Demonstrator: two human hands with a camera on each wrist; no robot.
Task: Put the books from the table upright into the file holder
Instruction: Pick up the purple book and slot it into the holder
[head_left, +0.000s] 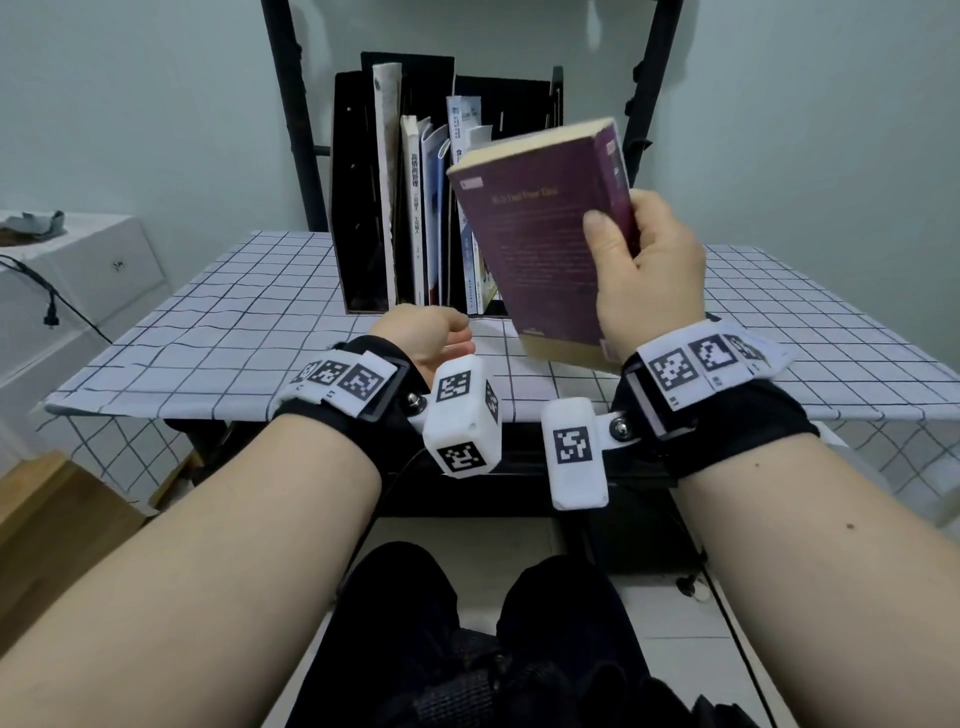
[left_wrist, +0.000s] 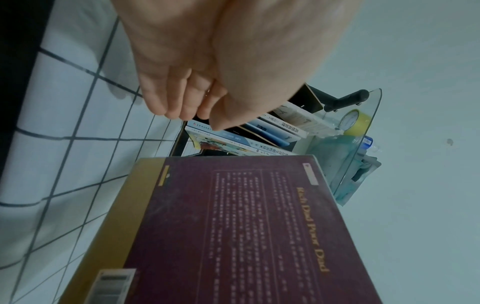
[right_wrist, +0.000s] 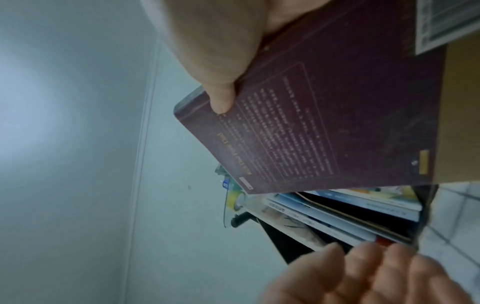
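A thick purple book (head_left: 540, 244) is up in the air, tilted, in front of the right part of the black file holder (head_left: 358, 208). My right hand (head_left: 644, 270) grips it by the spine edge, thumb (right_wrist: 221, 98) pressed on the back cover (right_wrist: 337, 113). Several books (head_left: 415, 208) stand upright in the holder's middle and right slots. The holder's leftmost slot looks empty. My left hand (head_left: 431, 335) hovers low over the checked tablecloth (head_left: 234, 322) just before the holder, with fingers (left_wrist: 179, 102) loosely curled and holding nothing. The purple book (left_wrist: 246, 226) fills the lower left wrist view.
A black metal frame (head_left: 296, 130) rises behind the holder against the wall. A white cabinet (head_left: 78, 270) with a cable stands at the left. A glass shelf with a yellow tape roll (left_wrist: 353, 121) hangs beyond the holder.
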